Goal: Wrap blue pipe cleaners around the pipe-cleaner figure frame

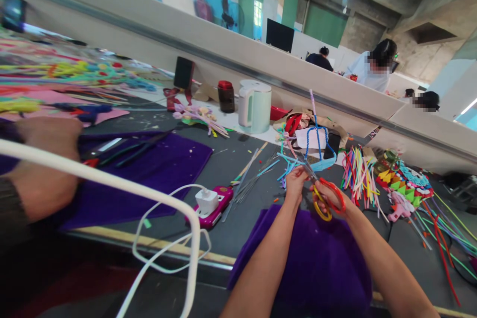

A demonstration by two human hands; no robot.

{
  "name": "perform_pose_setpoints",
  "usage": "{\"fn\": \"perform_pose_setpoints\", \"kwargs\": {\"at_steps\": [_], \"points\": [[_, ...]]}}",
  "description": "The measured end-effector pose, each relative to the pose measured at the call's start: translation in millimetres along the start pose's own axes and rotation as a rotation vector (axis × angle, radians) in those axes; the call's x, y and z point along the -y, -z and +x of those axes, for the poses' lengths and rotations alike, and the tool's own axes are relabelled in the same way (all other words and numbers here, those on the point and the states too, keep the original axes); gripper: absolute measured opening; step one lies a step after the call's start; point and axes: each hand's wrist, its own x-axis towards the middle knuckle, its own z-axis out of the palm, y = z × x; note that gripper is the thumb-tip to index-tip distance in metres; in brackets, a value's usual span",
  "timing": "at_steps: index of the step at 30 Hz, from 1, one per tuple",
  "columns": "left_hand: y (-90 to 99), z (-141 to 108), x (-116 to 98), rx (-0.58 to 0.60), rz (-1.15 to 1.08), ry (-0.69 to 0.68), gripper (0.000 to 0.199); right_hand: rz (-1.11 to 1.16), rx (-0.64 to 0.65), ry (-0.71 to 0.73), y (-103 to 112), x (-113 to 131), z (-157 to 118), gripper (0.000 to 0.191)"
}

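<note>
My right hand point(331, 193) has its fingers in the handles of a pair of scissors point(322, 212), one loop red and one yellow. The scissor blades point up and left, beside my left hand point(297, 179). My left hand is pinched on a light-blue pipe cleaner piece point(323, 164), part of a bent shape with darker blue loops and a pale upright stem. Just where the blades meet the pipe cleaner I cannot make out. Under both forearms lies a folded purple cloth point(313, 258).
A magenta power strip point(214, 216) with a white charger sits left. Pipe cleaner bundles point(359, 174) and a pink glue gun point(400, 206) lie right. A mint kettle point(257, 107) stands behind. Another person's arm point(48, 169) and a white bar point(112, 176) fill the left side.
</note>
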Motion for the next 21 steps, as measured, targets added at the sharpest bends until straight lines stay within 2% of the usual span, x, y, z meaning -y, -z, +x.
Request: {"fn": "perform_pose_setpoints", "kwargs": {"at_steps": [8,13,17,19,21], "points": [[7.5,7.5,12.2,-0.039,-0.001,0.037,0.015,-0.036,-0.074,-0.070,-6.8,-11.4,16.2,0.045],[12.2,13.0,23.7,-0.083,0.031,0.078,0.015,-0.131,-0.105,-0.033,-11.3,-7.0,15.2,0.044],[11.5,12.3,23.0,-0.071,0.046,0.153,0.024,-0.182,-0.067,0.037,-8.7,-10.5,4.5,0.042],[10.2,10.8,20.1,-0.077,0.044,0.156,0.028,-0.149,-0.138,0.076,-2.7,-14.9,-1.9,0.041],[9.0,9.1,16.9,-0.078,0.044,0.144,0.032,-0.118,-0.301,0.115,8.0,-20.3,-8.3,0.041]]}}
